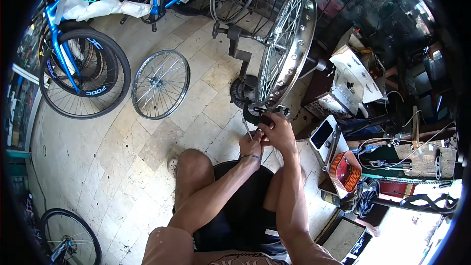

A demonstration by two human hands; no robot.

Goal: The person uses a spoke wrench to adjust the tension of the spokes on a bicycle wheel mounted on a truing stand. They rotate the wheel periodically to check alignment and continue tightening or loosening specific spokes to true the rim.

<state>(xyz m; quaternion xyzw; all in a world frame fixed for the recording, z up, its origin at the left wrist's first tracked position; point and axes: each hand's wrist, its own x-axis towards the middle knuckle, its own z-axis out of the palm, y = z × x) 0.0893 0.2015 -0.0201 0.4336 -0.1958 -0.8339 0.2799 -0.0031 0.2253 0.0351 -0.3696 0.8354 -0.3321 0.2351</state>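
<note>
A spoked bicycle wheel point(293, 49) with a shiny rim stands in a dark metal truing stand point(240, 51) in front of me. Just below the rim, both of my hands meet at the stand's lower part. My left hand point(251, 144) is closed, with a thin silvery rod point(248, 128) sticking up from its fingers. Close against it on the right, my right hand point(278, 130) has its fingers bent and pressed together by a dark part of the stand. What the right fingers pinch is hidden.
A loose spoked wheel point(161, 84) lies on the tiled floor, left of the stand. Beyond it is a blue bicycle point(61, 49) in wrapping. To my right are a phone point(324, 133), an orange basket point(345, 172) and a cluttered tool bench point(417, 159). Another wheel point(69, 238) is at lower left.
</note>
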